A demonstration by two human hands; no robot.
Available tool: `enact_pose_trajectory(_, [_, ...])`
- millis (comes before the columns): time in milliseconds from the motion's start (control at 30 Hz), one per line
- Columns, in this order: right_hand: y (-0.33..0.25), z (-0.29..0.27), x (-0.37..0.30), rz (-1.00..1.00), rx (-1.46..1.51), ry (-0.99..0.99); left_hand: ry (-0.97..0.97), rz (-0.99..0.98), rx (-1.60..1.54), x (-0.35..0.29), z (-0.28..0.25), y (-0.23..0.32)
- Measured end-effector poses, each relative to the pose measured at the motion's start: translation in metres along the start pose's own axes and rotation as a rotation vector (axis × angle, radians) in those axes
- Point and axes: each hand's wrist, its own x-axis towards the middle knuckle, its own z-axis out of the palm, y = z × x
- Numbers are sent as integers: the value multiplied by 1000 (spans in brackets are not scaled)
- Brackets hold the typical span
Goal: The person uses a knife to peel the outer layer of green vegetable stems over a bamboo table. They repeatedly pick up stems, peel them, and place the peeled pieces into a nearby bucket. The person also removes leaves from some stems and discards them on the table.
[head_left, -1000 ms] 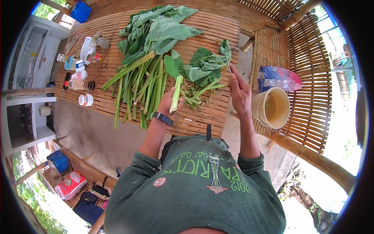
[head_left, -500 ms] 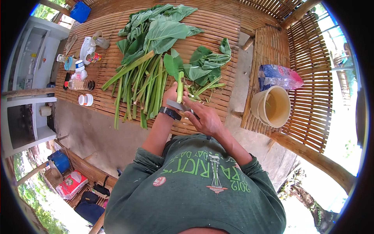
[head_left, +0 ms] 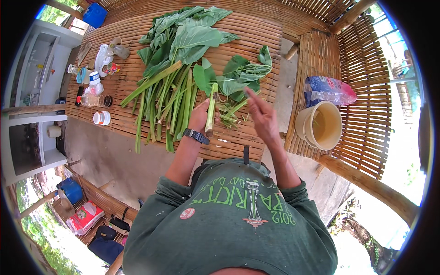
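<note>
Hand, left [head_left: 199, 115]: wrapped round a pale green stalk [head_left: 211, 107], above the desk's [head_left: 256, 36] near edge
Hand, right [head_left: 261, 110]: curled on a knife [head_left: 233, 86], blade blurred, right of the stalk
Greens: leafy stems [head_left: 183, 101] heaped left, loose leaves [head_left: 240, 73] ahead
Beyond: cream bucket [head_left: 302, 127] beside a plastic bag [head_left: 327, 91]

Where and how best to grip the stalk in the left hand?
Probably around mid-length, coming from its left side, much as the left hand has it. The stalk is straight and slim, so fingers can wrap it; both ends show beyond the hand. A grip from the left also leaves its upper part open toward the right hand.
</note>
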Motion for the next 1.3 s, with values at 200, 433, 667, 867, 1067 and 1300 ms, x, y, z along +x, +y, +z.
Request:
enact_pose_trajectory(200, [-13, -36, 10, -51, -76, 130, -37, -198, -202, 19, -39, -1])
enact_pose_trajectory(433, [3, 22, -34, -309, -335, -259, 28, -78, -204, 22, -5, -3])
enact_pose_trajectory(667, [-2, 38, -45, -282, -381, -377, 21, -91, -248, 27, -2, -6])
enact_pose_trajectory(867, [7, 41, -37, -214, -264, -276, 148, -14, -164, 18, 14, 0])
enact_pose_trajectory(1067, [-13, -10, 5, -94, -122, 87, -45, -54, -188, 6, -3, 0])
enact_pose_trajectory(1300, [-17, -24, 5, -97, -234, 34, -90, -69, -195, 4, -12, 0])
